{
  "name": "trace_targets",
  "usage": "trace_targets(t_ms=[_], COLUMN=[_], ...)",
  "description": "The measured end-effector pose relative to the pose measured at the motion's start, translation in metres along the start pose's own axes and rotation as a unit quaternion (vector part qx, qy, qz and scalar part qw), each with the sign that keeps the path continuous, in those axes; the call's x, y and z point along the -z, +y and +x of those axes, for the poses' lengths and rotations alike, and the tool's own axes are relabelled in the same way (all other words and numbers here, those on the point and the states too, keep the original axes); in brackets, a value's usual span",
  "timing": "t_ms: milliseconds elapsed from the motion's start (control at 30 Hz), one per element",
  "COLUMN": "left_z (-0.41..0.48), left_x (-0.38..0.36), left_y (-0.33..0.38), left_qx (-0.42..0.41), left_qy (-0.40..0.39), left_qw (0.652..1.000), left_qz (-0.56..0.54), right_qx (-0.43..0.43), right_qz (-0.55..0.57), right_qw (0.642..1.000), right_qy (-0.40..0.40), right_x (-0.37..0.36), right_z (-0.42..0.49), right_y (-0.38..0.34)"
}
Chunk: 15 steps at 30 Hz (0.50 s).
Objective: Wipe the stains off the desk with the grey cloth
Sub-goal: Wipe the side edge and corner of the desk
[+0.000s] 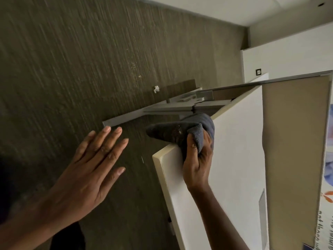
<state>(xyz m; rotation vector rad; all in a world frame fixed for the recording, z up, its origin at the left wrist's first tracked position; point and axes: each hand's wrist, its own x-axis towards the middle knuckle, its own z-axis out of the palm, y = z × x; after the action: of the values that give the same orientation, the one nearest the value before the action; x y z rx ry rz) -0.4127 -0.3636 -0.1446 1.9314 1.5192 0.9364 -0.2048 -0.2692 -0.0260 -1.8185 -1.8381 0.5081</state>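
Grey cloth, bunched in the right hand, is best pressed flat along the desk edge toward 11 o'clock, while the left hand is held spread, empty.

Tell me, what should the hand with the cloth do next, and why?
Probably slide the cloth back along the white desk. The right hand holds it bunched at the desk's corner edge, and part of it hangs past the edge over the carpet, wiping nothing. The left hand is open, off the desk.
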Motion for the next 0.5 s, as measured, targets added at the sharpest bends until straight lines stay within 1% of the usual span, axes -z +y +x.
trace_targets(t_ms=[133,200,367,433,500], left_z=[0.006,0.008,0.016,0.019,0.02], left_x=[0.013,0.019,0.04,0.049,0.057], left_y=[0.001,0.005,0.012,0.014,0.017], left_qx=[0.016,0.031,0.119,0.117,0.098], left_qy=[-0.002,0.0,0.027,0.034,0.035], left_qw=[1.0,0.999,0.983,0.979,0.975], left_qz=[-0.009,-0.028,-0.135,-0.163,-0.198], right_qx=[0.083,0.111,0.153,0.168,0.178], right_qz=[0.026,0.042,0.071,0.083,0.099], right_qw=[0.995,0.99,0.978,0.973,0.969], right_qy=[-0.056,-0.079,-0.12,-0.138,-0.141], right_x=[-0.007,-0.009,-0.011,-0.013,-0.013], right_z=[-0.015,-0.02,-0.037,-0.043,-0.046], right_y=[-0.014,-0.022,-0.037,-0.045,-0.054])
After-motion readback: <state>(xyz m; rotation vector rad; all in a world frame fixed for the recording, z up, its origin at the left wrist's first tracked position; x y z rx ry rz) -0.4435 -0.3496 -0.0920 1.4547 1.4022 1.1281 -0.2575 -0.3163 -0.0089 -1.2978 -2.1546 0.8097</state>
